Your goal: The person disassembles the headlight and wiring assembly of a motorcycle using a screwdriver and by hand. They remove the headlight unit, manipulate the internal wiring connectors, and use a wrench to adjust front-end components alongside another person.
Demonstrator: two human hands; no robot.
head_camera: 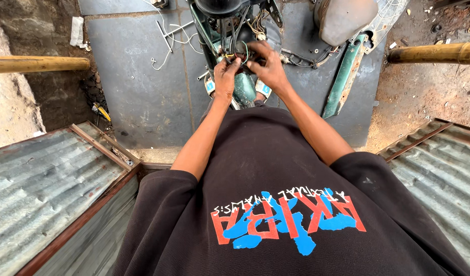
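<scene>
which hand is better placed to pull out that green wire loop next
Right, probably. The right hand has its fingers curled just beside the green wire loop, nearest to it. The left hand sits lower, pinching the wire bundle and seemingly steadying it.

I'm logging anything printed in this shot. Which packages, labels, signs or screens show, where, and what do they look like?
Printed graphic on the black T-shirt: bottom centre, on the chest, red block letters over blue splashes, a thin white line of lettering above.
No packages, signs or screens can be made out.
</scene>
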